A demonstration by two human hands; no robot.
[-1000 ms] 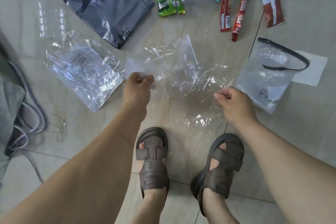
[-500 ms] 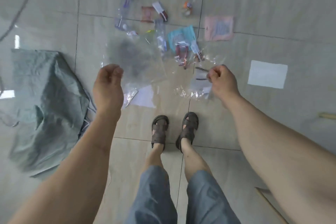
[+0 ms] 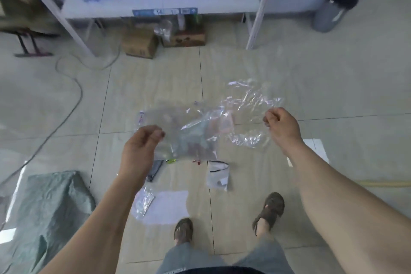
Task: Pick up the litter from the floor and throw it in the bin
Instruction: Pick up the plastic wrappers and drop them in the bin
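Holding a clear plastic sheet (image 3: 222, 122) stretched in the air at the middle of the frame, the left hand (image 3: 142, 147) pinches its left edge and the right hand (image 3: 281, 127) pinches its right edge; more litter (image 3: 218, 174) lies on the floor (image 3: 333, 87) below; the grey bin (image 3: 334, 9) stands at upper right, well apart.
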